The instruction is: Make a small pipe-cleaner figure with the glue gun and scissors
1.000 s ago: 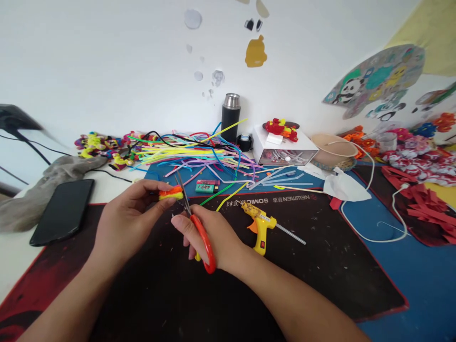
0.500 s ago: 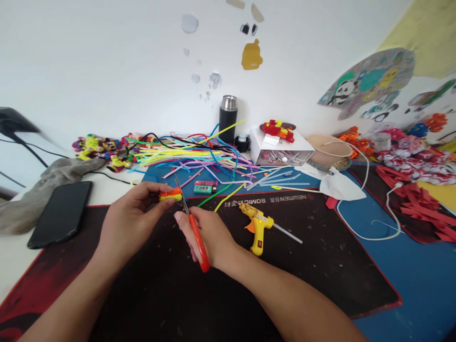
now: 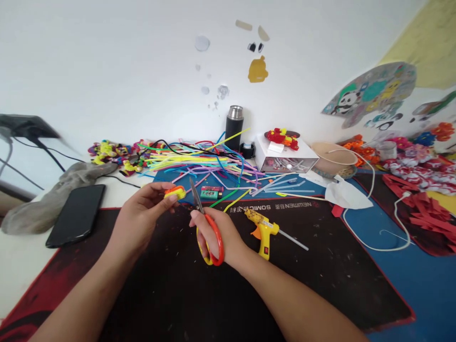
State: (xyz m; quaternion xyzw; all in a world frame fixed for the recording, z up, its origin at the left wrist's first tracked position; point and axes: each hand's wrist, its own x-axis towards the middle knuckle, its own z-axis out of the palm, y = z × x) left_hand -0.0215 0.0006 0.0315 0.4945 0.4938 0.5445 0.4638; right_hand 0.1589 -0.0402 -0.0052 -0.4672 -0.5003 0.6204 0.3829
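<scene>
Between thumb and fingers, my left hand (image 3: 144, 213) pinches a small fuzzy orange and yellow pipe-cleaner piece (image 3: 175, 192). My right hand (image 3: 219, 235) grips scissors (image 3: 218, 240) with red and yellow handles, its fingers through the loops. The scissor blades point up and away, just right of the pipe-cleaner piece and apart from it; they look closed or nearly so. Right of my right hand, a yellow hot glue gun (image 3: 262, 229) lies on the black mat (image 3: 171, 294), a clear glue stick poking from its back.
Many colourful pipe cleaners (image 3: 199, 161) are heaped at the back, before a black thermos (image 3: 234, 128). A white box (image 3: 285, 159) stands right of them. A phone (image 3: 76, 214) lies at left. Red strips (image 3: 427, 213) and a white cable (image 3: 377, 248) lie at right.
The scissors have drawn back to the right, away from the pipe-cleaner piece, and their blades have come together. My left hand still holds the piece. The whole view has shifted slightly.
</scene>
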